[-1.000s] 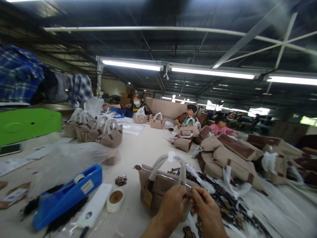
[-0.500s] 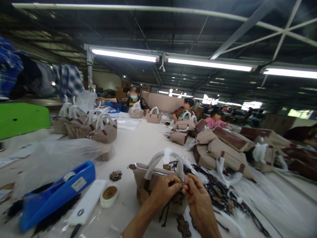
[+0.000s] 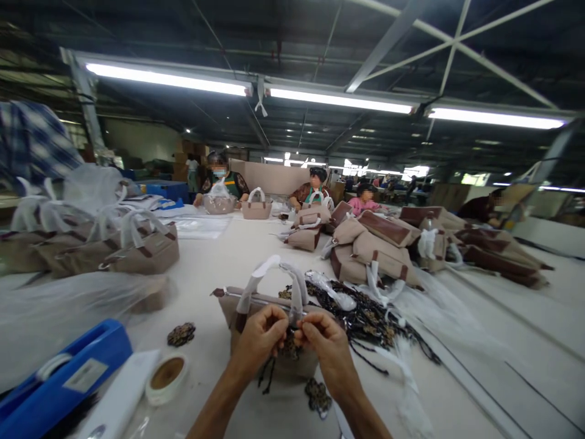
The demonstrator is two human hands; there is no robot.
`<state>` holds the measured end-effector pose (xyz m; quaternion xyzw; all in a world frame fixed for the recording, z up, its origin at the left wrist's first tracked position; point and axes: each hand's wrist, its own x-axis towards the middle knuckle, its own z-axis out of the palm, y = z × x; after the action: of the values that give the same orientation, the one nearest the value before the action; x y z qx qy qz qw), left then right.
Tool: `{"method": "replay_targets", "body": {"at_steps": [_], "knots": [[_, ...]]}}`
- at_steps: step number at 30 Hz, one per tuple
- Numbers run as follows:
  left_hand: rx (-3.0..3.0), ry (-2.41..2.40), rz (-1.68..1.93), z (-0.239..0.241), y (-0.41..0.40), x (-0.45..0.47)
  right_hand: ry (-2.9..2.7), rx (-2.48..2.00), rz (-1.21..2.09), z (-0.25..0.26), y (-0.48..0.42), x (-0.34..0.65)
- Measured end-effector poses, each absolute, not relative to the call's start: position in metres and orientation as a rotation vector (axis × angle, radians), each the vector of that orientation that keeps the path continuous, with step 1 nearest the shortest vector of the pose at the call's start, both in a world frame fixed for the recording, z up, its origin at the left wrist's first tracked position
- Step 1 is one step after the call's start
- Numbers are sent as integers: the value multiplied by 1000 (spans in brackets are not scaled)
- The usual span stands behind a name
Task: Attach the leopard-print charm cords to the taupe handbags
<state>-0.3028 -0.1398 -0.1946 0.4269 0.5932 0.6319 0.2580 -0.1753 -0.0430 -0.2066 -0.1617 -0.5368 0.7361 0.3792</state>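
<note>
A beige handbag [image 3: 297, 369] with brown trim stands upright before me, its handles [image 3: 299, 283] wrapped in white. At the foot of the near handle, my left hand [image 3: 265, 335] and my right hand [image 3: 322, 335] face each other with fingertips pinched. What they pinch is too small to make out. Under the fingers, partly hidden, a dark flower-shaped charm [image 3: 291, 347] rests against the bag front, and black cord ends [image 3: 267, 373] hang below my left hand. Another flower charm [image 3: 317, 396] lies on the table by my right wrist.
To the left are a blue tape dispenser [image 3: 68, 378], a tape roll [image 3: 167, 378] and a flower charm [image 3: 181, 334]. Wrapped-handle bags [image 3: 146, 250] stand behind them. Black-corded charms [image 3: 370, 317] and a bag pile [image 3: 384, 250] lie right. Co-workers [image 3: 223, 183] sit across the table [image 3: 210, 274].
The view has turned right, so the table's contents appear further left. Both hands stay pinched at the handle foot, with their fingertips slightly rearranged. The co-worker's outstretched arm has drawn in.
</note>
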Motion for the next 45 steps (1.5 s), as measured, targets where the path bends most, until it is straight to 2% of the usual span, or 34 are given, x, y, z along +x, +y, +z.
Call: {"method": "replay_targets", "body": {"at_steps": [13, 25, 38, 45], "knots": [[984, 1459, 1792, -220, -134, -299, -1590, -406, 1725, -188, -56, -174], [862, 1381, 1858, -211, -146, -295, -1800, -512, 1309, -182, -71, -183], [721, 1071, 1927, -221, -142, -293, -1870, -545, 1245, -178, -69, -182], [740, 1102, 1910, -221, -142, -290, -1904, -581, 1213, -181, -69, -185]]}}
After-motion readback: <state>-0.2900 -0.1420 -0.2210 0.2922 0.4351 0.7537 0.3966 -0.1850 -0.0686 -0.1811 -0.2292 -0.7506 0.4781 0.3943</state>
